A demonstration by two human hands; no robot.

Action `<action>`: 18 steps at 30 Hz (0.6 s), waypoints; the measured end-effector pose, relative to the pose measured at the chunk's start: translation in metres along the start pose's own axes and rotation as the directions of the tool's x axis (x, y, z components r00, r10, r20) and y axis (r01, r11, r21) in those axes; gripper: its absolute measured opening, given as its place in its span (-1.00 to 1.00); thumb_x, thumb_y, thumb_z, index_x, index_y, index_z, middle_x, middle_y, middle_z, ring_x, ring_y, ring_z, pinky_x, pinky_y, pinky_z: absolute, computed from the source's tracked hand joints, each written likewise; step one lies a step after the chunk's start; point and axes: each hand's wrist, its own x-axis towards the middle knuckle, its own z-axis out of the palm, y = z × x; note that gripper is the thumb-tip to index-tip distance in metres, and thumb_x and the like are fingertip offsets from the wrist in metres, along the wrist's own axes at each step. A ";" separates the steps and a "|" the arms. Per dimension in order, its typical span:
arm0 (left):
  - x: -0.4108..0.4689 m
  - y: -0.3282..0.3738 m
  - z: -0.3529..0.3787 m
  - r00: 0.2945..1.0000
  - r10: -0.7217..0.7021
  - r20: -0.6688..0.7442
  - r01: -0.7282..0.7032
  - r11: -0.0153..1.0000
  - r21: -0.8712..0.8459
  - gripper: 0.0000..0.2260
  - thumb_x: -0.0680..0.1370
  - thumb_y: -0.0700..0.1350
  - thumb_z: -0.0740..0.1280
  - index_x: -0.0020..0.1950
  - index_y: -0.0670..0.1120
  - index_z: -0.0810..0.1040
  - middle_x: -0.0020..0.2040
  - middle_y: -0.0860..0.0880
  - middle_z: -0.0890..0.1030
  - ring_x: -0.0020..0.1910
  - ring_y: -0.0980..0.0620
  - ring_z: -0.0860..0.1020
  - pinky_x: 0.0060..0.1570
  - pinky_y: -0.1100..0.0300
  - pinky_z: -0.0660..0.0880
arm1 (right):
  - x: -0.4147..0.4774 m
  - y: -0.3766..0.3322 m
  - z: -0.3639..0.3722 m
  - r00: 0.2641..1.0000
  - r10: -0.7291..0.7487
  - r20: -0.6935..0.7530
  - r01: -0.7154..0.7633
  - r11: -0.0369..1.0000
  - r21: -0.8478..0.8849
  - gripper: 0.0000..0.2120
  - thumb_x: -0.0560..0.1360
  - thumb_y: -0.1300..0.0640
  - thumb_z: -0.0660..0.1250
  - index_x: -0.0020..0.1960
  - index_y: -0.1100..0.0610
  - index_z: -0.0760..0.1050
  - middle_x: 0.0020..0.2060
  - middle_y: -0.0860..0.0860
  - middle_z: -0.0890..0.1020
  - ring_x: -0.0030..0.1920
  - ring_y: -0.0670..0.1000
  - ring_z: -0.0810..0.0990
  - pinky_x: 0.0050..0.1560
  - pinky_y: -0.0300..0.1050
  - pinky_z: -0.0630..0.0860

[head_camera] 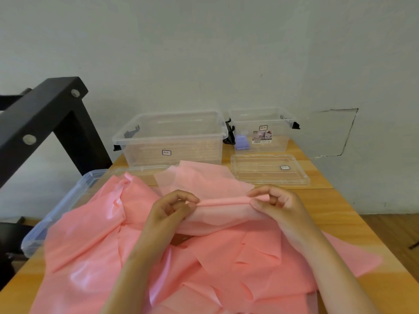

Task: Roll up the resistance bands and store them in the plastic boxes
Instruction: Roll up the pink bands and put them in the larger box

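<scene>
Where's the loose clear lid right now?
In the head view the lid lies flat on the table's far right, directly in front of the smaller clear box, just beyond the right hand pinching the pink band.

Pale grey-green wall (pixel 204 53) at rear, matte, evenly lit. Cracked rectangular outline (pixel 333 132) low on the right side. Light wooden table (pixel 328 200) set against it. Black metal frame (pixel 45 114) at left, with two round bolt heads (pixel 75 93). Brown wood-plank floor (pixel 394 232) right of table.
</scene>
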 end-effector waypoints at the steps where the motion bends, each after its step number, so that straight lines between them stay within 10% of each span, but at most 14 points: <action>1: 0.000 0.000 0.000 1.000 0.002 0.000 -0.002 1.000 0.006 -0.92 0.45 -0.17 0.39 -0.10 -0.01 0.63 -0.40 -0.03 0.41 -0.42 0.08 0.33 -0.45 0.24 0.24 | -0.001 -0.001 0.001 1.000 0.010 0.017 -0.010 1.000 0.002 -0.89 0.41 0.20 0.45 -0.08 0.04 0.65 -0.34 -0.11 0.59 -0.29 -0.18 0.52 -0.24 -0.38 0.40; 10: -0.001 -0.002 0.002 1.000 0.002 -0.016 -0.001 0.999 0.045 -0.85 0.53 -0.23 0.37 -0.12 0.02 0.62 -0.43 -0.01 0.44 -0.41 0.03 0.36 -0.46 0.21 0.30 | 0.000 0.001 0.000 0.999 -0.042 0.000 0.042 0.987 -0.153 -0.95 0.42 0.10 0.41 -0.13 0.00 0.63 -0.36 0.20 0.46 -0.30 0.00 0.38 -0.29 -0.23 0.28; 18: 0.001 -0.003 0.000 0.999 0.028 -0.037 -0.027 0.999 0.017 -0.91 0.40 -0.16 0.46 -0.12 -0.02 0.67 -0.23 -0.02 0.60 -0.27 0.11 0.50 -0.29 0.31 0.41 | 0.000 -0.001 0.001 1.000 0.012 0.000 -0.012 0.999 -0.034 -0.89 0.36 0.24 0.52 -0.19 0.07 0.64 -0.29 -0.10 0.64 -0.23 -0.15 0.57 -0.17 -0.35 0.46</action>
